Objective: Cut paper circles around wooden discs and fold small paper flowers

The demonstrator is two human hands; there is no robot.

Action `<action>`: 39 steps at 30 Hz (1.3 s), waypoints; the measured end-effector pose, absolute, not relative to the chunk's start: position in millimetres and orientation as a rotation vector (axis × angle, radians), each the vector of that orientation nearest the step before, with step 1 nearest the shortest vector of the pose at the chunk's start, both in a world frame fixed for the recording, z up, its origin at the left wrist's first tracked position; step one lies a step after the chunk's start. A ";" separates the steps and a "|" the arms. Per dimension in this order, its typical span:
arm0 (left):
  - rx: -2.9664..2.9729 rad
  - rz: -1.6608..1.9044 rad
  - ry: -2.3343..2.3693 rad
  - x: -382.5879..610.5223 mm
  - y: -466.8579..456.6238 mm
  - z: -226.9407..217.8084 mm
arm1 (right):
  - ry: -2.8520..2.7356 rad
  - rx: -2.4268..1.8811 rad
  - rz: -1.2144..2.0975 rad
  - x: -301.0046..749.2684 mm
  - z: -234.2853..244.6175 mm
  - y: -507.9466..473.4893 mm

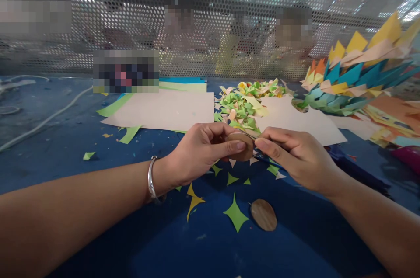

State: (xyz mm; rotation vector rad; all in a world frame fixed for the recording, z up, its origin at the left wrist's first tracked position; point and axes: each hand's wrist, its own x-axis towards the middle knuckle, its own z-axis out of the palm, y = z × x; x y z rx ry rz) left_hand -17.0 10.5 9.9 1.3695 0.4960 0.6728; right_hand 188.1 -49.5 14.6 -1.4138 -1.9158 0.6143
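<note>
My left hand is closed on a round brown disc, its thumb pressed flat on the near face. The disc looks like cardboard or thin wood. Beside its right edge, my right hand has thumb and fingers pinched together; whatever is between them is too small to make out. Below the hands, a second brown disc lies flat on the blue tabletop. To its left is a green four-pointed paper scrap, and farther left a yellow paper scrap.
Large pale sheets lie beyond my left hand. Behind my hands spreads a pile of green and cream paper cuttings. A spiky layered paper piece stands at right. A perforated metal panel closes off the back, with people behind it.
</note>
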 end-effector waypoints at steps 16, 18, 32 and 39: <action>2.377 0.292 0.698 -22.5 7.4 16.9 | -1.949 -1.600 0.411 189.9 13.8 -41.9; 2.523 0.217 0.712 -23.4 3.1 21.1 | -1.973 -1.608 0.390 190.2 13.5 -41.2; 2.714 0.032 0.806 -32.7 -14.0 36.0 | -2.168 -1.681 0.349 191.7 8.3 -36.8; 2.707 0.015 0.759 -45.4 -14.2 43.5 | -2.369 -1.885 0.373 192.2 9.9 -33.1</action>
